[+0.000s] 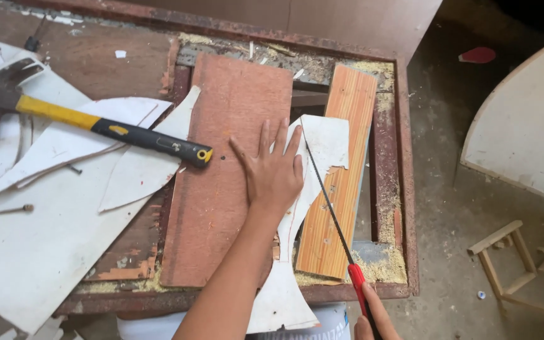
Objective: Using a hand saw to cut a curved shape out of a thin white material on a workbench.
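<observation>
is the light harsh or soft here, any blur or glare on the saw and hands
Head view: soft, even daylight with faint shadows and no glare. The left hand, flat on the white sheet, is sharp; so is the thin saw blade. The right hand on the red handle is cut off by the bottom edge. The hammer is crisp too.

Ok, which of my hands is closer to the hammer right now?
Left. Your left hand lies flat on the boards just right of the hammer handle's end. Your right hand is far off at the bottom edge, gripping the red-handled saw.
</observation>
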